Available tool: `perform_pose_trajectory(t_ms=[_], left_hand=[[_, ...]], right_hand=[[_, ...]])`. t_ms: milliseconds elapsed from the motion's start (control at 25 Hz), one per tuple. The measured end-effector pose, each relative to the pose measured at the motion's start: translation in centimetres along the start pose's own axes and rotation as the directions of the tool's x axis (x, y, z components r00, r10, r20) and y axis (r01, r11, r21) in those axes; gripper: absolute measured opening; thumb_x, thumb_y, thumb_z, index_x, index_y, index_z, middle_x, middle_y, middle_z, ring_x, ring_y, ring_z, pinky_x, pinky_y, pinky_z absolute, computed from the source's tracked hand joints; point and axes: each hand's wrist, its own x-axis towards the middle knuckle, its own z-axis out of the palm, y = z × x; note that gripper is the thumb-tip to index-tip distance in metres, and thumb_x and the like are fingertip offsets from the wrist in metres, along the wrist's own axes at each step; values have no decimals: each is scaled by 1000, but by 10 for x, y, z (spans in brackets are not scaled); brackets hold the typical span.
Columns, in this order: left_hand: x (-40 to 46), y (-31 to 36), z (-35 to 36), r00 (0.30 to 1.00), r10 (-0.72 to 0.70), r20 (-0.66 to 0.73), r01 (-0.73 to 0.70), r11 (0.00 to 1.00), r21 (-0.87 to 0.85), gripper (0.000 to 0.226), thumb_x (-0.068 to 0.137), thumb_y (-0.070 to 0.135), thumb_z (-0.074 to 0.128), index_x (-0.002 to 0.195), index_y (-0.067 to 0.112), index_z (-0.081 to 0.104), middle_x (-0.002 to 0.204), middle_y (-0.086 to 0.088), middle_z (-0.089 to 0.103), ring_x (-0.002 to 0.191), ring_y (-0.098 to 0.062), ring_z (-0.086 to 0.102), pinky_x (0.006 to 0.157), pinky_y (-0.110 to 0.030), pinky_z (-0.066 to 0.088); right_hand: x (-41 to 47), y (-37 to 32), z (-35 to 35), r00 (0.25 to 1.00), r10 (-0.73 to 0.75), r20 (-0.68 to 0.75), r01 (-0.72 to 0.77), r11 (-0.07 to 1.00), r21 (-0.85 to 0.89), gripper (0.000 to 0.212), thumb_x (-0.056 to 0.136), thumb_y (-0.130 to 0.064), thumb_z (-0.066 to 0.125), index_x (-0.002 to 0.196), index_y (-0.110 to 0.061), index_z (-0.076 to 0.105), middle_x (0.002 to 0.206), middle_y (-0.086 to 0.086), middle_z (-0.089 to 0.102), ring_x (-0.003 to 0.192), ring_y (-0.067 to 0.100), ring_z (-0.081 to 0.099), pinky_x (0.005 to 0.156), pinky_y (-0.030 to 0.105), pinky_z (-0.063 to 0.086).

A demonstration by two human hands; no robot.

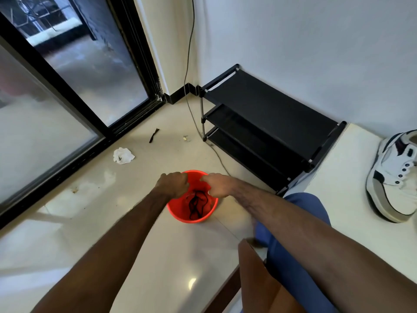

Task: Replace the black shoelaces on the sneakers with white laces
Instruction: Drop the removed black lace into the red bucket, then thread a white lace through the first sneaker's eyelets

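Left hand (173,185) and right hand (215,185), both curled closed over a red bucket (180,213) holding black laces (196,204); whether they pinch anything, unclear; sneaker (393,177) right; black rack (266,123) beyond.

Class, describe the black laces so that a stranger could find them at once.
Start at the black shoe rack in the corner. On the floor in front stands a red bucket, under both hands. The black laces lie tangled inside, the only dark thing against its red.
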Motion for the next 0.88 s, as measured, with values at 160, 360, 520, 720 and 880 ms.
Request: perform_pose_trajectory(t_ms=[160, 360, 520, 720, 880], left_hand=[[-2, 19, -19, 996, 90, -23, -89, 995, 39, 27, 100, 27, 38, 114, 15, 57, 121, -10, 64, 111, -31, 60, 95, -43, 41], [-2, 83, -65, 908, 308, -282, -278, 950, 144, 45, 103, 42, 41, 143, 22, 46, 146, -4, 50, 131, -26, 50, 104, -48, 41], [-11, 176, -116, 838, 472, -274, -399, 872, 283, 61, 102, 53, 41, 155, 25, 30, 163, -3, 29, 148, -26, 32, 114, -50, 31], [-23, 292, -155, 719, 649, -248, -540, 747, 388, 62, 102, 53, 41, 156, 24, 28, 165, 0, 27, 149, -23, 29, 118, -51, 28], [-33, 397, -162, 613, 773, -164, -652, 612, 449, 60, 103, 51, 41, 155, 23, 30, 162, 0, 31, 146, -24, 33, 116, -52, 30]], right_hand=[[-34, 16, -13, 994, -49, -96, 43, 997, -70, 46, 94, -11, 54, 140, -15, 53, 137, 12, 55, 125, 29, 56, 101, 41, 49], [-103, 59, -45, 929, -31, -369, -18, 992, -127, 50, 97, -23, 51, 146, -21, 44, 146, 4, 49, 132, 25, 49, 104, 41, 45], [-183, 116, -75, 829, 82, -554, -164, 981, -100, 59, 96, -37, 56, 151, -24, 38, 148, 2, 46, 131, 28, 49, 103, 48, 45], [-287, 188, -80, 693, 249, -677, -298, 954, 46, 59, 99, -30, 53, 153, -22, 34, 150, 5, 44, 132, 29, 48, 105, 45, 42], [-364, 255, -50, 567, 395, -723, -389, 902, 188, 54, 98, -26, 52, 150, -21, 37, 144, 7, 47, 128, 31, 50, 100, 46, 44]])
